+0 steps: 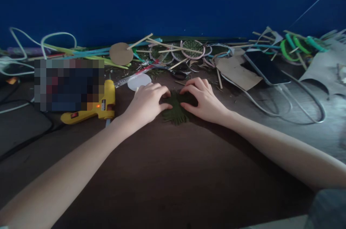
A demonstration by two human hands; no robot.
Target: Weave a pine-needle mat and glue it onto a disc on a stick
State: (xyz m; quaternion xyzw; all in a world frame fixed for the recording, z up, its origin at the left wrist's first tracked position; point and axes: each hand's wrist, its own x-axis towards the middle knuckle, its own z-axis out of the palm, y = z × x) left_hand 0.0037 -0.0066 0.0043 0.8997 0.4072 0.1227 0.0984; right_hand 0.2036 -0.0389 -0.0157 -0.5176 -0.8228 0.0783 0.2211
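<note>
A small dark green piece with fringed, strip-like ends (176,113), perhaps of woven leaf strips, lies on the dark table between my hands. My left hand (147,101) grips its left side, thumb in front and curled fingers behind. From the right, my right hand (207,101) holds it the same way, with thumb and forefinger bent at its edge. The fingers partly cover its far part. Just behind my left hand lies a white paper disc (139,82). Dark-handled scissors (178,74) rest beyond the hands.
A yellow glue gun (109,95) with a lit orange light lies left, beside a blurred-out block (69,84). A brown cardboard disc (121,53), sticks and several woven rings (193,49) pile along the blue wall. A phone (267,66) with a cable (308,95) lies right.
</note>
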